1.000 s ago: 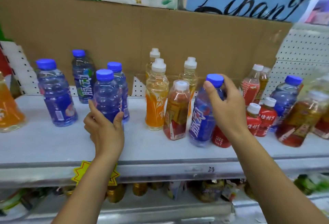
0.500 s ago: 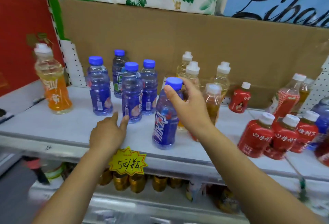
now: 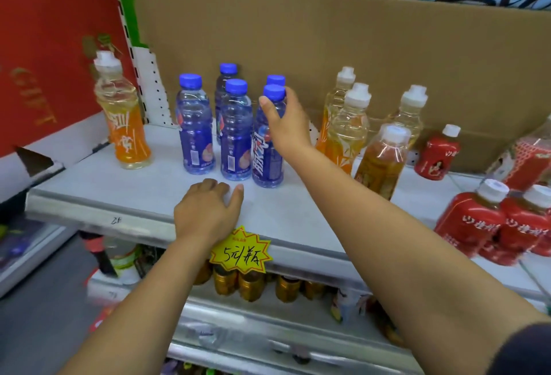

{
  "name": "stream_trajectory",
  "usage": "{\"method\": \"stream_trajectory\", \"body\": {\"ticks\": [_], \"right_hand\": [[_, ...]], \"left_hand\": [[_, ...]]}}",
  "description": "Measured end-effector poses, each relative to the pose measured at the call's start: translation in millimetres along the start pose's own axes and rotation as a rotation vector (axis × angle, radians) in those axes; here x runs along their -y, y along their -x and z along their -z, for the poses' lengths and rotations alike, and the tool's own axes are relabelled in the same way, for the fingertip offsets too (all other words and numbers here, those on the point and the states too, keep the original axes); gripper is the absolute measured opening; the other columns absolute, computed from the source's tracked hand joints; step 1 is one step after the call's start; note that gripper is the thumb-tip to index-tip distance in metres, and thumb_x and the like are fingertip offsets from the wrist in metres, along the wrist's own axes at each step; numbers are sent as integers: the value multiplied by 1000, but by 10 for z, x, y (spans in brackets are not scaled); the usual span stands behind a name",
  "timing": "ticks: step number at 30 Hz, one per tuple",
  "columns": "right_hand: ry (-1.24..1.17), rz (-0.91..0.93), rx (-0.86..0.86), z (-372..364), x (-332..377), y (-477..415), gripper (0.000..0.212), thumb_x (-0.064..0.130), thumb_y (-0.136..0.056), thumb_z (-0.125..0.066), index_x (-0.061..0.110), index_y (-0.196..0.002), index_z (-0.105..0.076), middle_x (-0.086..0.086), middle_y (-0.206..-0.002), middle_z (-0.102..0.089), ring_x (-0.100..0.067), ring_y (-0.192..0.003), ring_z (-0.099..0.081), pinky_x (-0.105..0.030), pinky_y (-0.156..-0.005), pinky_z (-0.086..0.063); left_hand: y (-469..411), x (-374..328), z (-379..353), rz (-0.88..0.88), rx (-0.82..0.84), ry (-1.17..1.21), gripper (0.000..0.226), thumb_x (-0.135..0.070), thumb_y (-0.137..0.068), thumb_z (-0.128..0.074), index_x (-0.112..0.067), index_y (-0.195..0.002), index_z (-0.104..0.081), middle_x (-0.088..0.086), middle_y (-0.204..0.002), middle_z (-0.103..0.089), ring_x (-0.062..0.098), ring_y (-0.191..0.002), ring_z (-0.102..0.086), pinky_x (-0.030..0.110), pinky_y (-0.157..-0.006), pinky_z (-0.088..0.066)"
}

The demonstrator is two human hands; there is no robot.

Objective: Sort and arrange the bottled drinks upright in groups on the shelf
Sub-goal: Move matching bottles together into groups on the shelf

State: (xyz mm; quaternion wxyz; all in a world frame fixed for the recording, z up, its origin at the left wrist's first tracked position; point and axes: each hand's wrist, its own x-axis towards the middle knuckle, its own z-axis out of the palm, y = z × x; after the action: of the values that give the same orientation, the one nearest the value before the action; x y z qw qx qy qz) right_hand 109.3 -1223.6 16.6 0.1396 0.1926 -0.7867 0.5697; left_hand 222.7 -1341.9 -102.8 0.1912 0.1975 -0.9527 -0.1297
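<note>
A clear plastic bottle of blue drink with a blue screw cap is being gripped just under that cap by the right hand, the thumb on the near side and the fingers curled round the far side. It is being held upright at the front right of a cluster of four matching blue-capped bottles, just beside the nearest of them. Its base appears to be on the pale grey metal shelf, though whether its full weight is down cannot be told. The left hand is being rested palm down on the front of the shelf, before the cluster, with fingers loosely bent and nothing held.

The step being carried out is judged to be adding this bottle to the blue group. A steady release is being called for next, with the hand lifted straight off so that the close neighbours are not being knocked.

After that, further sorting is probably being required. An orange-labelled bottle with a white sports cap is standing alone at the left end, well apart from the similar white-capped bottles of yellow drink on the far side of the blue group. An amber tea bottle and red-wrapped bottles with white caps are standing further right.
</note>
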Motion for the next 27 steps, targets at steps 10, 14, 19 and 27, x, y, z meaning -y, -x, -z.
{"method": "stream_trajectory", "body": {"ticks": [10,14,19,27], "right_hand": [[249,268,42,1311,100,922,45,27,-94,-71,10,-133,-58,-3,-128,-66,-13,-118,-61,-31,-100,-51],[496,371,-221,2402,-138,1201,23,21,-92,-71,11,-113,-70,1,-106,-70,-16,-98,-65,-34,-87,-55],[723,190,-452,3737,-595,1208,22,25,-91,-69,11,-108,-70,0,-101,-67,-25,-98,-64,-39,-88,-52],[1067,-245,-257,4884,-862,613,56,40,-98,-60,11,-144,-47,-19,-135,-55,-36,-124,-53,-39,-98,-43]], "left_hand": [[353,-810,208,-401,-275,209,39,-47,-93,-52,-16,-101,-75,3,-101,-71,27,-96,-63,37,-69,-51],[713,-1658,114,-707,-340,449,24,-32,-92,-62,-12,-94,-75,2,-94,-71,23,-88,-64,35,-67,-53],[1047,-2687,-163,-853,-210,665,47,-41,-93,-63,-5,-123,-66,10,-123,-65,25,-115,-60,38,-96,-53],[1075,-3576,-601,-563,61,852,82,-57,-83,-67,-35,-148,-22,-3,-144,-37,2,-119,-40,28,-99,-39]]}}
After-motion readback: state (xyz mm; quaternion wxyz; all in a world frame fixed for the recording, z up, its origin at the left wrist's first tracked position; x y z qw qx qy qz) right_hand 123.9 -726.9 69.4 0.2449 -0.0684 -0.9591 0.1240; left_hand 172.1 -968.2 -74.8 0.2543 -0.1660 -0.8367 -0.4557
